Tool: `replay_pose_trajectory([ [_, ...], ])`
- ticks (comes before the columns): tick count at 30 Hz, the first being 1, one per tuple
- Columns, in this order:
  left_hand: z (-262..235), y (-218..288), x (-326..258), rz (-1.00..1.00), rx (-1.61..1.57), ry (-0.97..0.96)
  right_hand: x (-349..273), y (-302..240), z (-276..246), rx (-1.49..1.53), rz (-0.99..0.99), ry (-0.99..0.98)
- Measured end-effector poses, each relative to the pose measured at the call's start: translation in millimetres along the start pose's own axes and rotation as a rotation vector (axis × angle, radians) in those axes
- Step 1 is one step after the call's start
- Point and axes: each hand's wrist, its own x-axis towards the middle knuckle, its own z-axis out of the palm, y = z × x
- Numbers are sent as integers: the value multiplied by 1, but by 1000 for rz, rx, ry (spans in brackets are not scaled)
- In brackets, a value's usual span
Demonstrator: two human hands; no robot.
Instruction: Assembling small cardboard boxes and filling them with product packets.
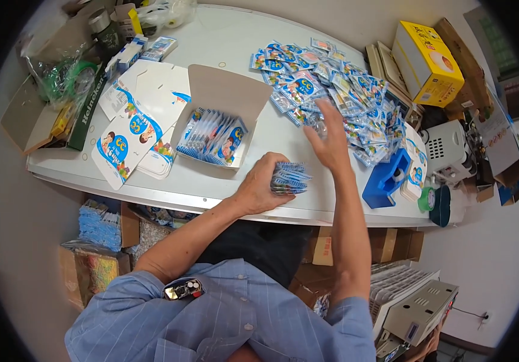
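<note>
My left hand [256, 188] is closed around a stack of small blue-and-white sachets [291, 178] at the table's near edge. To the right, my right hand [332, 140] is raised at the near side of a large heap of the same sachets [356, 90]. Its thumb and fingers are apart and slightly blurred, and I see nothing held in it. Left of my hands stands a white cardboard box [229, 86] with its lid up. Upright sachets [210, 136] fill it in rows.
Flat printed cartons [128, 142] lie left of the box. A green cardboard box [85, 120] stands at the far left. On the right are a blue tape dispenser [386, 181], a green tape roll [426, 199] and a yellow box [428, 63]. Cartons [99, 271] sit below the table.
</note>
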Motion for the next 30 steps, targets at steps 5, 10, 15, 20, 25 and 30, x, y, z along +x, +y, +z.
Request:
replay_pose_trajectory([
  [5, 1, 0, -2, 20, 45, 2, 71, 20, 21, -768, -332, -236],
  [10, 0, 1, 0, 25, 53, 10, 89, 39, 30, -649, -309, -314],
  [15, -2, 0, -1, 1, 72, -17, 82, 36, 32, -307, -442, -101],
  [20, 1, 0, 0, 5, 63, -24, 48, 6, 3, -64, -96, 71],
  [25, -2, -5, -1, 102, 54, 31, -2, -20, -16, 502, 152, -150],
  [30, 9, 6, 0, -6, -33, 105, -55, 6, -12, 647, 301, -129],
])
